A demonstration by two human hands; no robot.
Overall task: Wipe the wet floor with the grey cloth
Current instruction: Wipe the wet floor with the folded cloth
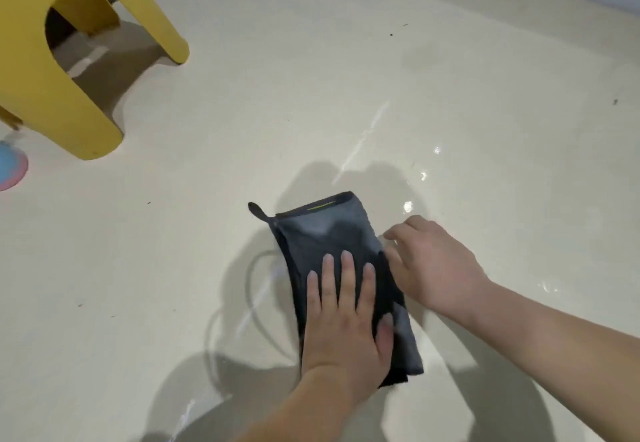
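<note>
Left hand (343, 324) lies flat, fingers straight, pressing the cloth (325, 230) onto the floor (346, 95). Right hand (433, 261) is at the cloth's right edge; I cannot tell whether it grips.

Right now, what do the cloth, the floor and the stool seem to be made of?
Cloth: soft textile, maybe microfibre; matte dark grey, it folds and has a stitched hem. Floor: hard, smooth, cream; glossy wet glints; tile or vinyl, unclear. Stool: probably moulded plastic; smooth, uniform yellow, rounded edges.

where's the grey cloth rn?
Head view, lower centre: the grey cloth lies folded on the wet floor, pressed under the flat left hand, with the right hand at its right edge. The yellow stool stands well off to its upper left.
</note>
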